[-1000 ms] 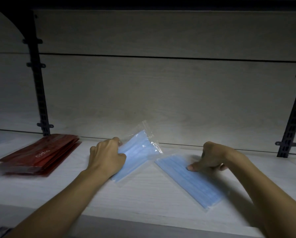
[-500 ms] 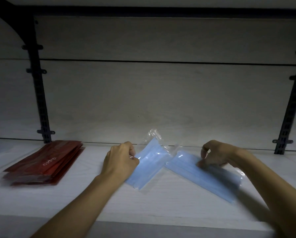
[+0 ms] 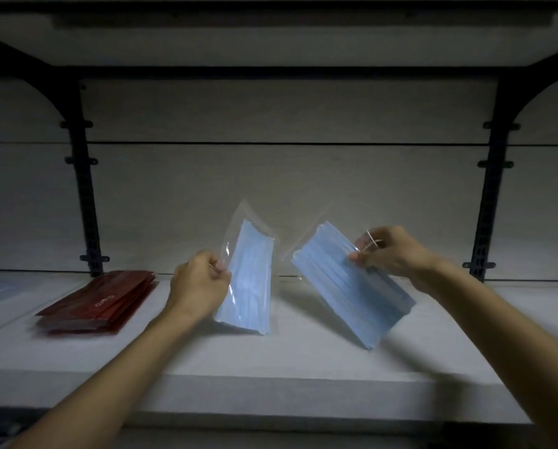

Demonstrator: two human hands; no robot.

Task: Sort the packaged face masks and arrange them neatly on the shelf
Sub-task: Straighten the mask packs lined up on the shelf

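Lifted off the shelf [image 3: 303, 361], both blue packs [image 3: 250, 286] hang edge-pinched in each hand's fingers [image 3: 221, 270].

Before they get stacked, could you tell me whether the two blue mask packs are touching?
Apart: the head view shows back wall between the left pack and right pack.

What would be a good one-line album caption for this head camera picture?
Each hand, left and right, lifts a blue mask pack off the shelf, beside a red stack.
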